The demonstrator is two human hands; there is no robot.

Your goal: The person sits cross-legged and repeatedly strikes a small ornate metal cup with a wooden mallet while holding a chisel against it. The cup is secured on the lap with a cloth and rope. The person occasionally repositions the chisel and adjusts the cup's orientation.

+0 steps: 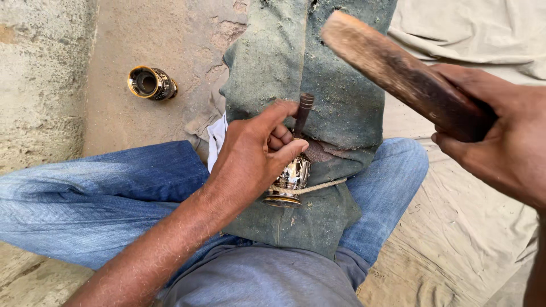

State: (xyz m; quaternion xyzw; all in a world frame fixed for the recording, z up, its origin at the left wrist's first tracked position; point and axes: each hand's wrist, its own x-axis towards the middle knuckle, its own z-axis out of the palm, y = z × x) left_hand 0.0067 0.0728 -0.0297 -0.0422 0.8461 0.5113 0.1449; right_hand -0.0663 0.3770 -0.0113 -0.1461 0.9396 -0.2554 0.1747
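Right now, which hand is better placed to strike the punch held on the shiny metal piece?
The right hand. It grips the raised wooden mallet above and to the side of the punch. The left hand is busy pinching that punch upright on the shiny metal piece in the lap.

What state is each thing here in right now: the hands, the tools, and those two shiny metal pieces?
Left hand: closed around a punch, pressing it onto the shiny cup.
Punch: upright, slightly tilted, tip hidden by fingers.
Right hand: gripping a wooden mallet.
Wooden mallet: raised in the air, touching nothing.
Shiny cup: on the green cloth, tied with string.
Dark gold-rimmed cup: lying on its side on the floor.
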